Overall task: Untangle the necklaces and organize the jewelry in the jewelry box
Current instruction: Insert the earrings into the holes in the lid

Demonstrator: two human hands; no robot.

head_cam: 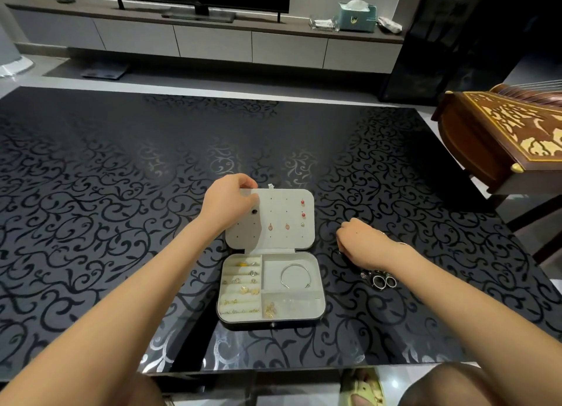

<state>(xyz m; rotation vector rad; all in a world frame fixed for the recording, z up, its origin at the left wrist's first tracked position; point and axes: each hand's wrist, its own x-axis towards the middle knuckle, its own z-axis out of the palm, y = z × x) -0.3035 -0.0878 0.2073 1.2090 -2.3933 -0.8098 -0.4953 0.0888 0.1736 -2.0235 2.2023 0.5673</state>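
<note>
Your left hand (226,203) pinches the far left corner of the lid (282,220), fingers curled over its top edge and thumb on the pale inner face, with the lid standing open. Just right of that hand, red studs (303,208) sit near the lid's right edge. Below your left wrist lies the base of the jewelry box (270,325), hinged to the lid; a bangle (295,275) rests in its large right compartment and small gold pieces fill the left rows. Your right hand (362,241) is on the table (121,193) just right of the lid, apart from its edge, fingers curled downward; I cannot tell whether they hold anything. Beside that wrist, on its near side, lie silver rings (383,281). The dark patterned table top runs wide to the left of your left hand and past the lid to its far edge. Well right of your right hand, a wooden instrument (501,132) stands at the table's corner.
</note>
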